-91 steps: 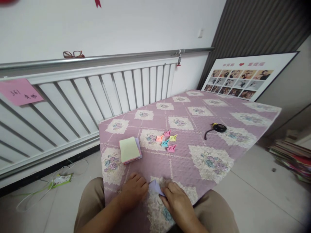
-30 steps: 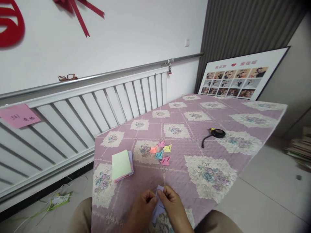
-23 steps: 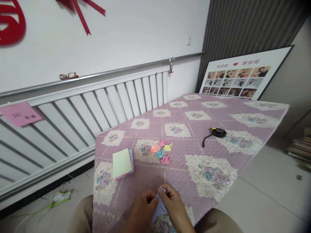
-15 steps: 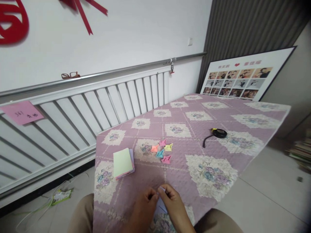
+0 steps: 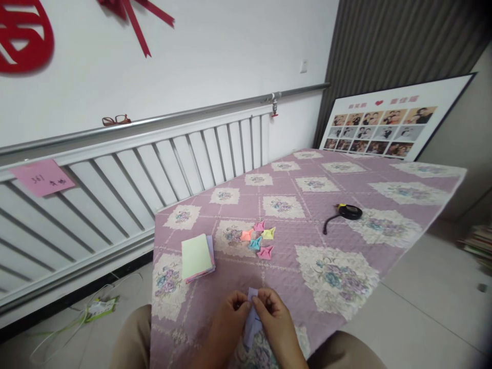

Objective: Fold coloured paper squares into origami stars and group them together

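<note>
A sheet of lavender paper (image 5: 251, 327), partly folded, is pinched between my two hands above the near edge of the table. My left hand (image 5: 230, 318) grips its left side with thumb and fingers closed. On the other side, my right hand (image 5: 273, 315) presses thumb against fingers on the same paper. The fingers cover part of its upper end. Just beyond my hands lie several small folded paper boats in pink, orange, yellow and blue, among them a pink paper boat (image 5: 265, 252). Left of them rests a stack of coloured paper (image 5: 197, 258), pale green on top.
A black tape measure (image 5: 349, 211) with a wrist strap lies on the flowered tablecloth (image 5: 284, 277) to the right. A white radiator (image 5: 161, 164) runs along the table's left side. Eyeglasses (image 5: 116, 120) sit on the pipe; a framed photo board (image 5: 384, 123) leans behind.
The lavender paper has been turned in my hands, and a long narrow strip of it now shows between them. The view has shifted slightly; the boats and stack stay put.
</note>
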Tool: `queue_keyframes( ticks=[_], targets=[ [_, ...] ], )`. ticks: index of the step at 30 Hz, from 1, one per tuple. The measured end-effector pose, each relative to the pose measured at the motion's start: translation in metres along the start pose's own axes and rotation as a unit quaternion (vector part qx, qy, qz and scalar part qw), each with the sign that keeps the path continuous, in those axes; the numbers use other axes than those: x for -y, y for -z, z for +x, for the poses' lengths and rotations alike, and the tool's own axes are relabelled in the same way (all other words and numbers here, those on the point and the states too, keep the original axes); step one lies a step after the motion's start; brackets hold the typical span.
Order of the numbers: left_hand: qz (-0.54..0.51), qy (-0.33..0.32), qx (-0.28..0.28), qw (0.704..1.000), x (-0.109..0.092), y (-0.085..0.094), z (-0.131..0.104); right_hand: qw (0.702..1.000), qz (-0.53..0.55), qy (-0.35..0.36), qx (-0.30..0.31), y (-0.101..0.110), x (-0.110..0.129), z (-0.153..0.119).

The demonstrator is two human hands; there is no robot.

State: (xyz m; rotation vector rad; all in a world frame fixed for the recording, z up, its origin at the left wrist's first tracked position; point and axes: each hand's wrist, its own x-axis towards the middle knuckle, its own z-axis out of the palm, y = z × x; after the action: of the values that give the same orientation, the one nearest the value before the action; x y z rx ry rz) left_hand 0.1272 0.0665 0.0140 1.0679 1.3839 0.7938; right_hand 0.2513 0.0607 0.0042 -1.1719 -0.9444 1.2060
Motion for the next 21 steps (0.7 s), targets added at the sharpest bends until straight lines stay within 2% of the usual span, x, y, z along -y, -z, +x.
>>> queue_keyframes(
  ticks=[2,4,8,14,21],
  targets=[
    [-0.019,-0.002,-0.002,1.0,0.0,-0.001,0.0,0.999,-0.015,0.022,-0.028,0.002,-0.001,-0.002],
    [-0.039,0.001,-0.005,0.999,0.0,-0.003,0.0,0.995,-0.054,0.072,-0.042,0.004,-0.002,-0.004],
    [-0.078,0.014,-0.02,0.997,0.001,-0.005,0.0,0.972,-0.142,0.185,-0.024,0.004,-0.002,-0.007],
    [-0.111,0.013,-0.028,0.993,0.005,-0.011,0.002,0.96,-0.182,0.209,-0.048,0.004,-0.005,-0.007],
    [-0.095,-0.015,-0.031,0.995,0.013,-0.014,0.002,0.957,-0.187,0.212,-0.063,0.005,-0.004,-0.007]
  ],
)
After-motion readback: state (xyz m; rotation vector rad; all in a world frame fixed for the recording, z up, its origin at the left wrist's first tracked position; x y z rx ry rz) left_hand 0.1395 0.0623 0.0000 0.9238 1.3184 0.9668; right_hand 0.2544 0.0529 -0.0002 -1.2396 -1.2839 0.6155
